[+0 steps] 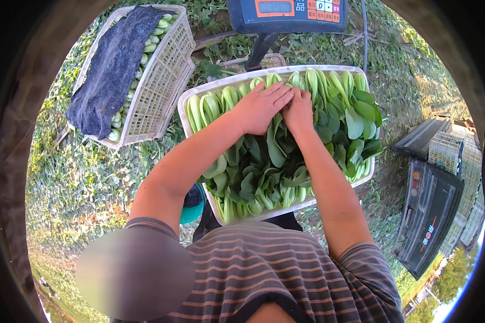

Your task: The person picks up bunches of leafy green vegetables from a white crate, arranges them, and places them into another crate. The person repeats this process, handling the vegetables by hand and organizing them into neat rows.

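Observation:
A white plastic crate (184, 121) full of bok choy (353, 121) stands before me, level with the foot of a scale. The pale stems line its far and near sides, and the dark green leaves meet in the middle. My left hand (262, 108) lies palm down over the far row, fingers stretched across the stems. Beside it, touching its fingertips, my right hand (300, 111) presses into the same row with bent fingers. Whether those fingers grip a stem is hidden beneath the hand.
Beyond the crate rises a weighing scale's display unit (287, 16) on a dark post (260, 50). Left stands another crate (157, 84) of bok choy under a dark cloth (113, 68). A teal bucket (192, 212) sits by my legs. A vehicle's tailgate (426, 214) and stacked crates are right.

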`<state>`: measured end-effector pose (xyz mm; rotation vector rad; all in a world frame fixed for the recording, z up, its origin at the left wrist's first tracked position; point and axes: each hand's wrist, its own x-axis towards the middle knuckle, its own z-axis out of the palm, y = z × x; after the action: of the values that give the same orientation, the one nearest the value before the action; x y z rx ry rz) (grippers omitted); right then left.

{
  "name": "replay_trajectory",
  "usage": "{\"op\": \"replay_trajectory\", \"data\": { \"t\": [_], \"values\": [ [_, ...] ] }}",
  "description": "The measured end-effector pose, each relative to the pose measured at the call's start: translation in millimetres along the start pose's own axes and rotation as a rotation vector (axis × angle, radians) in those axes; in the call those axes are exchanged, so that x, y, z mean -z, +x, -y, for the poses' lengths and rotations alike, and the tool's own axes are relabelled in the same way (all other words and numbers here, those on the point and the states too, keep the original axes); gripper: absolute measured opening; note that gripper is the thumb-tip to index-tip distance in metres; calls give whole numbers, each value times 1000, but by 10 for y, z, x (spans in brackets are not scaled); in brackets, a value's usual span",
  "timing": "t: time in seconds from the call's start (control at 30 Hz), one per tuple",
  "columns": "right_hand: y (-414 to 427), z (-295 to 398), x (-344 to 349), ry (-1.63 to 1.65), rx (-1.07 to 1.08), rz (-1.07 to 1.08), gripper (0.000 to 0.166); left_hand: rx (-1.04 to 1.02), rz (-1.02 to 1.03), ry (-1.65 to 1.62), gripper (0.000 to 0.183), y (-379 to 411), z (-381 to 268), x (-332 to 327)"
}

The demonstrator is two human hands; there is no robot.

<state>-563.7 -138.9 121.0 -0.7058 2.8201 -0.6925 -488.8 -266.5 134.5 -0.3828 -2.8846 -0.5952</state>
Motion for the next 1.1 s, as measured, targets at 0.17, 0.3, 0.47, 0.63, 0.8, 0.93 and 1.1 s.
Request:
{"op": "replay_trajectory", "data": {
  "t": [0.17,0.3,0.47,0.63,0.8,0.93,1.1],
  "values": [
    [89,-224,349,289,-227,144,25,68,209,120,76,146,2,-49],
    [36,-373,448,688,-308,-90,24,92,249,257,62,169,-42,-168],
    [320,-99,400,772,-247,-159,38,105,369,457,48,175,-144,-269],
    [497,-17,136,-200,-169,88,50,155,422,456,47,190,-200,-207],
    [485,-367,170,67,-125,-1,39,169,289,422,51,80,-161,-187],
    [361,-631,391,1020,-217,29,36,184,238,380,55,47,-159,-191],
    [218,-728,579,1445,-299,39,31,195,184,321,59,40,-154,-164]
  ]
}}
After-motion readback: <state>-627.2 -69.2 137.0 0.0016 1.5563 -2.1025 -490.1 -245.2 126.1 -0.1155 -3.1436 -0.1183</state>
